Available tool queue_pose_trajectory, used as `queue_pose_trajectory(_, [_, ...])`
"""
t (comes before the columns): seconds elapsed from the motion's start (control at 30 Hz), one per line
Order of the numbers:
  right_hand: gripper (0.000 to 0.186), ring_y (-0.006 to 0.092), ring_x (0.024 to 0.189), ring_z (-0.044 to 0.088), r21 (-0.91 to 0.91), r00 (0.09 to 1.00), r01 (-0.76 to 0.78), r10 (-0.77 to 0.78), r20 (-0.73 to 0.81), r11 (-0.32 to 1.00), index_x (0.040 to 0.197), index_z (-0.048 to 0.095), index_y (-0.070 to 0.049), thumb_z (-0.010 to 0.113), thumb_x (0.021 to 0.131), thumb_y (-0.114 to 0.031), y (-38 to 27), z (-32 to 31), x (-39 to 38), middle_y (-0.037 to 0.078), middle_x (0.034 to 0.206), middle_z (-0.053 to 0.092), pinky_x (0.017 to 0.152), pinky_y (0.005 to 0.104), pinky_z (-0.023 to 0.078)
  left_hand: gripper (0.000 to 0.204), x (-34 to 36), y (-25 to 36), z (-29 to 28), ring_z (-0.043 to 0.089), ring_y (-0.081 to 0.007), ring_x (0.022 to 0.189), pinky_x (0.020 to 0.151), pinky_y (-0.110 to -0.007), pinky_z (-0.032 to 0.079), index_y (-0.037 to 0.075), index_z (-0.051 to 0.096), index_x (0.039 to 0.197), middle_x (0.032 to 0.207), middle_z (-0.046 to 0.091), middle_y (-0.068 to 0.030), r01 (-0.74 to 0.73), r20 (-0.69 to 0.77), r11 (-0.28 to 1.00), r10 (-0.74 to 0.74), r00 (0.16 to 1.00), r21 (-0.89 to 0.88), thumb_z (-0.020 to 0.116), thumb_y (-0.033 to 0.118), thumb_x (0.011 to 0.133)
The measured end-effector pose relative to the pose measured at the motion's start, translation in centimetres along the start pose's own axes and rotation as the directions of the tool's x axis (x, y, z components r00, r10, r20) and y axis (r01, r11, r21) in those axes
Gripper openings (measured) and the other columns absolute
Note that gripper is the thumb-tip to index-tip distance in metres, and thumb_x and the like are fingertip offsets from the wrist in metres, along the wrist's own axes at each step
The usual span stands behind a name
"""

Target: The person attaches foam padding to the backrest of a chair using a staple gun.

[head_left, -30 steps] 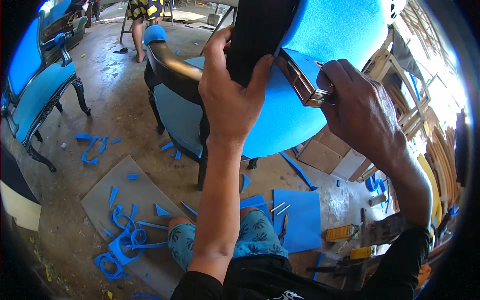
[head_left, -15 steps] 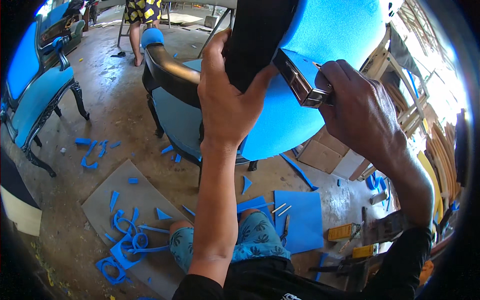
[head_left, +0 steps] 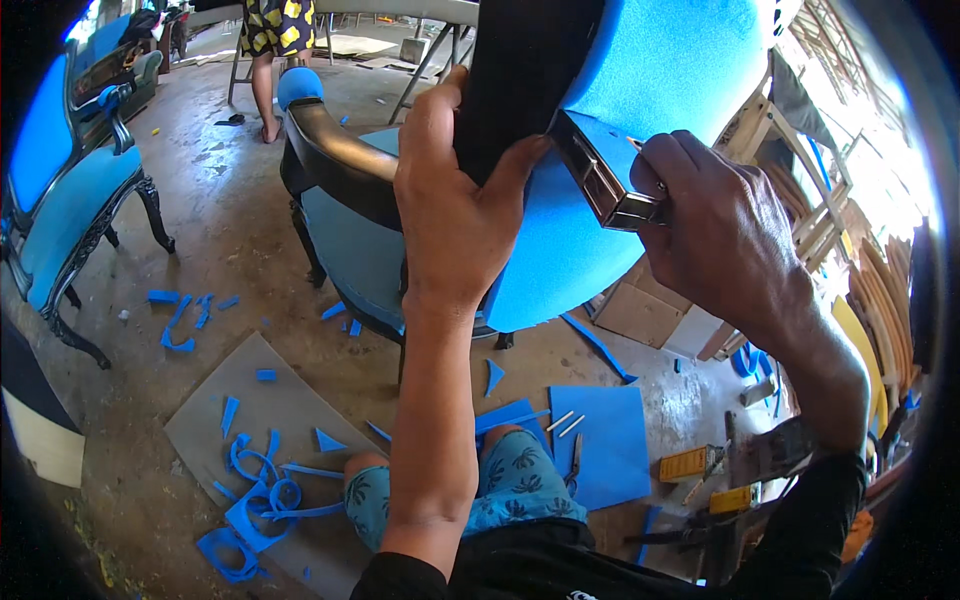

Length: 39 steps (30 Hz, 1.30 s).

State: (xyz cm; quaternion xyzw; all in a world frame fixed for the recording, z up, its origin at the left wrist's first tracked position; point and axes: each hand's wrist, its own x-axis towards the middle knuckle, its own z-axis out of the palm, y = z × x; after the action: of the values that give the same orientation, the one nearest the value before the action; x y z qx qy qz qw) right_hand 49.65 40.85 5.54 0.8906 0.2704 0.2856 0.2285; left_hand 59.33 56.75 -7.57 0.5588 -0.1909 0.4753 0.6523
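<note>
My left hand (head_left: 455, 195) wraps round a dark upright part of the chair frame (head_left: 525, 80), its thumb toward the blue foam edge. In my right hand (head_left: 715, 205) is a shiny metal staple gun (head_left: 600, 170), its front end touching the blue foam (head_left: 665, 70) right beside the dark frame and close to my left thumb. The foam bulges over the chair's back and its lower edge hangs loose. The chair's curved dark arm (head_left: 345, 140), with a blue pad at its end, and blue seat (head_left: 350, 235) lie beyond my left hand.
Another blue-padded chair (head_left: 80, 190) stands at the left. Blue foam scraps (head_left: 255, 500) lie on a grey sheet (head_left: 300, 385). Scissors (head_left: 574, 460) and two pale sticks rest on a blue foam sheet (head_left: 615, 440). A cardboard box (head_left: 645, 300) sits at right; a person (head_left: 275, 60) stands behind.
The staple gun and my right hand sit slightly lower in the picture, still at the foam beside the frame. My left hand keeps its hold. The whole view has shifted a little.
</note>
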Motion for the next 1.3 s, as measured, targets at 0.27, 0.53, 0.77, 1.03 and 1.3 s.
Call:
queue_pose_trajectory(0.27, [0.028, 0.0275, 0.059, 0.064, 0.056, 0.981, 0.113, -0.103, -0.162, 0.992, 0.092, 0.058, -0.005, 0.078, 0.072, 0.0, 1.4, 1.5, 0.7, 0.009, 0.078, 0.062, 0.054, 0.0379, 0.051, 0.058, 0.0, 0.5, 0.0, 0.066, -0.0395, 0.108, 0.092, -0.044, 0.052, -0.001, 0.058, 0.128, 0.115, 0.067, -0.0214, 0.02, -0.006, 1.0, -0.02, 1.0, -0.01, 0.086, 0.007, 0.079])
queue_pose_trajectory(0.53, [0.023, 0.0256, 0.068, 0.069, 0.148, 0.986, 0.097, -0.075, -0.149, 0.984, 0.102, 0.061, -0.003, 0.075, 0.084, -0.006, 2.4, 1.2, -1.8, 0.012, 0.086, 0.067, 0.06, 0.0364, 0.059, 0.06, 0.0, 0.4, 0.2, 0.068, -0.0366, 0.111, 0.095, -0.043, 0.053, -0.002, 0.058, 0.131, 0.119, 0.068, -0.0211, 0.008, -0.025, 1.0, -0.007, 1.0, 0.006, 0.087, 0.01, 0.079])
queue_pose_trajectory(0.77, [0.028, 0.0273, 0.073, 0.072, 0.226, 0.995, -0.038, 0.058, -0.08, 0.973, 0.108, 0.057, -0.001, 0.073, 0.085, 0.002, 2.0, -0.4, -3.0, 0.015, 0.095, 0.067, 0.063, 0.0382, 0.06, 0.062, -0.1, 0.4, 0.0, 0.068, -0.0339, 0.111, 0.096, -0.042, 0.053, -0.002, 0.057, 0.132, 0.12, 0.067, -0.0207, -0.015, -0.015, 1.0, 0.015, 1.0, 0.012, 0.088, 0.011, 0.08])
queue_pose_trajectory(1.03, [0.037, 0.0361, 0.079, 0.071, 0.161, 0.994, -0.016, 0.033, -0.107, 0.987, 0.111, 0.057, -0.002, 0.074, 0.078, 0.004, 1.5, -0.7, -1.4, 0.017, 0.095, 0.066, 0.067, 0.0424, 0.055, 0.063, 0.0, 0.6, -0.4, 0.067, -0.0338, 0.11, 0.096, -0.044, 0.052, 0.0, 0.057, 0.133, 0.118, 0.068, -0.0194, -0.001, -0.001, 1.0, 0.001, 1.0, 0.016, 0.089, 0.012, 0.079])
queue_pose_trajectory(1.3, [0.027, 0.0211, 0.067, 0.067, 0.068, 0.991, 0.021, -0.012, -0.135, 0.997, 0.102, 0.061, -0.003, 0.079, 0.082, -0.004, 1.2, -1.1, -1.2, 0.011, 0.088, 0.065, 0.058, 0.0342, 0.057, 0.063, -0.1, 0.6, -0.2, 0.067, -0.0359, 0.113, 0.098, -0.045, 0.053, 0.002, 0.056, 0.133, 0.12, 0.066, -0.0207, -0.01, 0.008, 0.999, 0.009, 1.0, 0.039, 0.089, 0.013, 0.08])
